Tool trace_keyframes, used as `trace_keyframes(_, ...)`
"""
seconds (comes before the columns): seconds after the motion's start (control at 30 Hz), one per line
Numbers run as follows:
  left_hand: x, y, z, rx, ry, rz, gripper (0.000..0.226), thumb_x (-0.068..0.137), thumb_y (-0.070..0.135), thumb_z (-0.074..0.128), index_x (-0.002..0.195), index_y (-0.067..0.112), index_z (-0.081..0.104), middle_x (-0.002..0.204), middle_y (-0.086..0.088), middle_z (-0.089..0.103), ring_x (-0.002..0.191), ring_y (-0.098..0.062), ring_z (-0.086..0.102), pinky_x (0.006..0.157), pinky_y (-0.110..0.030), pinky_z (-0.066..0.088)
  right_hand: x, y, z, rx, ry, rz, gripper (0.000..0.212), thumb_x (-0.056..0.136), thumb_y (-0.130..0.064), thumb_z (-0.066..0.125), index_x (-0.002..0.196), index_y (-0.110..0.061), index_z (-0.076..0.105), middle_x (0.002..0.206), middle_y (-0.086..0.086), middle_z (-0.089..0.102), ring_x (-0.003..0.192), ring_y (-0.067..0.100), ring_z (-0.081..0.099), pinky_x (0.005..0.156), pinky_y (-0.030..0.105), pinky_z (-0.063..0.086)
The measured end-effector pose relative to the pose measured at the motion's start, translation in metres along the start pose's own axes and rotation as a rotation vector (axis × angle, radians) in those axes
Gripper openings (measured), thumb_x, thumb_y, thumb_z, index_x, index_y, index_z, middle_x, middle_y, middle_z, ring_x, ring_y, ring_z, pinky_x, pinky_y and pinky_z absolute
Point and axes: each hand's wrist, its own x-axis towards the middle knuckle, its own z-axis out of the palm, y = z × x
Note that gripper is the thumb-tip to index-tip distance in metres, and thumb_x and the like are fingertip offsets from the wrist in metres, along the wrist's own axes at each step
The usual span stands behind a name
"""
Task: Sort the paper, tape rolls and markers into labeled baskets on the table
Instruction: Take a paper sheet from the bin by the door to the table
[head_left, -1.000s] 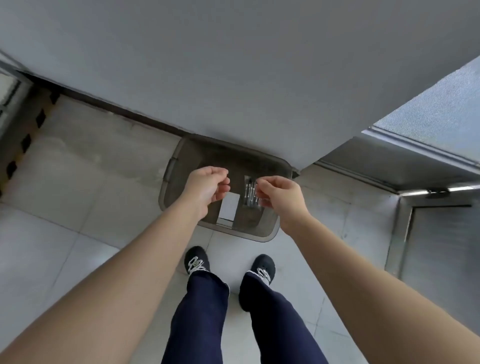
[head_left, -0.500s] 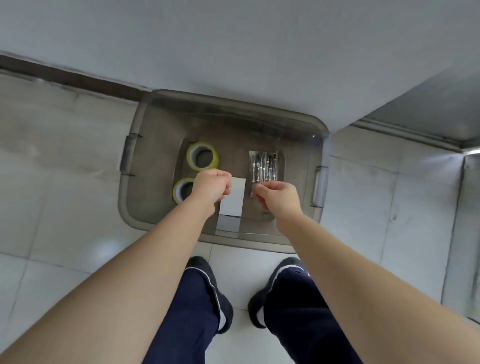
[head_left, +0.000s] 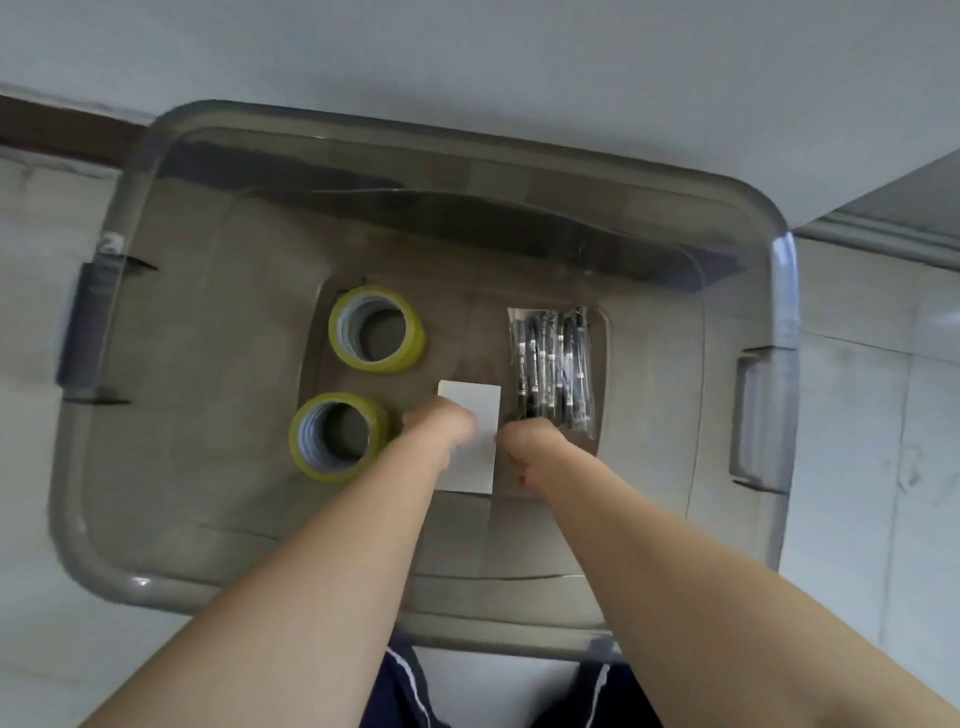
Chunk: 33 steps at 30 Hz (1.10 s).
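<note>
A grey see-through bin (head_left: 780, 312) stands on the floor below me. On its bottom lie two yellow tape rolls (head_left: 340, 332) (head_left: 304, 441) at the left, a white stack of paper (head_left: 474, 408) in the middle and a clear pack of black markers (head_left: 553, 369) at the right. Both my arms reach down into the bin. My left hand (head_left: 439, 431) rests with curled fingers on the paper's left edge. My right hand (head_left: 530, 447), also curled, touches the paper's right edge just below the marker pack. My fingertips are hidden, so a grip does not show.
The bin has a dark handle on its left side (head_left: 83, 332) and a grey one on its right (head_left: 753, 415). Pale floor tiles (head_left: 872, 467) surround it. A large white surface (head_left: 467, 52) fills the top. My dark trouser legs (head_left: 405, 691) show at the bottom.
The view has dropped much closer to the bin. Both hands have gone from above it down to the paper on its bottom.
</note>
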Motion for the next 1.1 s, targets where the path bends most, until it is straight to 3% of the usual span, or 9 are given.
trace_keyframes(0.07,0.008,-0.003,0.005,-0.011,0.013,-0.041,0.042,0.087,0.011,0.049,0.128,0.002,0.051,0.126,-0.016,0.055,0.103,-0.029,0.059,0.063,-0.029,0.050,0.011,0.002,0.005,0.045,0.010,0.016,0.020,0.095,0.000,0.044,0.110,0.004,0.058,0.096,0.013,0.057,0.077,0.022,0.052,0.069,0.029,0.040)
trace_keyframes(0.13,0.015,-0.007,0.010,-0.054,0.015,-0.071,0.040,0.089,0.009,0.047,0.129,0.003,0.049,0.123,-0.014,0.055,0.101,-0.028,0.058,0.066,-0.029,0.046,0.017,0.003,0.011,0.085,0.003,0.043,0.014,0.095,0.002,0.042,0.099,0.003,0.056,0.098,0.014,0.059,0.089,0.023,0.052,0.074,0.030,0.040)
trace_keyframes(0.33,0.023,-0.012,0.007,-0.164,-0.041,-0.112,0.031,0.093,0.008,0.040,0.118,0.000,0.057,0.115,-0.017,0.060,0.098,-0.033,0.059,0.080,-0.034,0.052,0.026,0.009,0.018,0.080,0.001,0.038,0.027,0.093,0.003,0.039,0.112,0.007,0.057,0.092,0.015,0.057,0.079,0.025,0.055,0.072,0.032,0.043)
trace_keyframes(0.5,0.023,-0.016,0.005,-0.196,0.007,-0.110,0.024,0.093,0.004,0.041,0.114,-0.001,0.053,0.113,-0.015,0.055,0.098,-0.031,0.054,0.078,-0.036,0.048,0.035,0.012,0.025,0.148,-0.040,0.047,0.033,0.089,0.002,0.040,0.116,0.002,0.059,0.116,0.022,0.064,0.100,0.034,0.064,0.090,0.052,0.053)
trace_keyframes(0.63,0.013,-0.015,-0.001,-0.257,0.048,-0.008,0.031,0.095,0.005,0.047,0.124,0.008,0.055,0.121,-0.013,0.061,0.105,-0.034,0.059,0.084,-0.040,0.052,0.035,0.017,0.027,0.157,-0.018,-0.042,0.037,0.085,0.000,0.043,0.117,0.000,0.061,0.120,0.020,0.065,0.107,0.036,0.063,0.097,0.050,0.050)
trace_keyframes(0.8,-0.025,-0.008,-0.017,-0.438,0.140,0.102,0.033,0.095,0.009,0.053,0.127,0.012,0.053,0.124,-0.008,0.061,0.103,-0.027,0.057,0.088,-0.040,0.051,-0.026,0.012,0.013,0.131,0.104,-0.239,0.037,0.092,-0.004,0.038,0.120,-0.008,0.063,0.107,0.012,0.067,0.085,0.023,0.054,0.068,0.025,0.042)
trace_keyframes(0.97,-0.097,0.006,-0.036,-0.465,0.275,0.296,0.024,0.096,0.011,0.049,0.113,0.005,0.065,0.113,-0.011,0.067,0.089,-0.022,0.055,0.075,-0.029,0.044,-0.101,0.002,-0.003,0.150,0.214,-0.377,0.027,0.093,-0.009,0.040,0.083,-0.015,0.065,0.071,-0.003,0.061,0.065,0.017,0.049,0.059,0.024,0.037)
trace_keyframes(1.03,-0.129,0.014,-0.046,-0.374,0.314,0.361,0.028,0.097,0.013,0.045,0.114,-0.004,0.060,0.120,-0.023,0.061,0.101,-0.037,0.058,0.082,-0.043,0.049,-0.136,-0.004,-0.018,0.161,0.245,-0.404,0.029,0.093,-0.008,0.040,0.075,-0.014,0.061,0.062,-0.004,0.054,0.058,0.014,0.041,0.052,0.024,0.032)
trace_keyframes(1.1,-0.158,0.022,-0.056,-0.258,0.323,0.442,0.033,0.099,0.015,0.039,0.122,0.004,0.060,0.124,-0.015,0.063,0.112,-0.035,0.057,0.090,-0.043,0.048,-0.172,-0.010,-0.032,0.185,0.263,-0.443,0.030,0.095,-0.010,0.041,0.076,-0.018,0.063,0.066,-0.004,0.058,0.062,0.014,0.046,0.056,0.025,0.038)
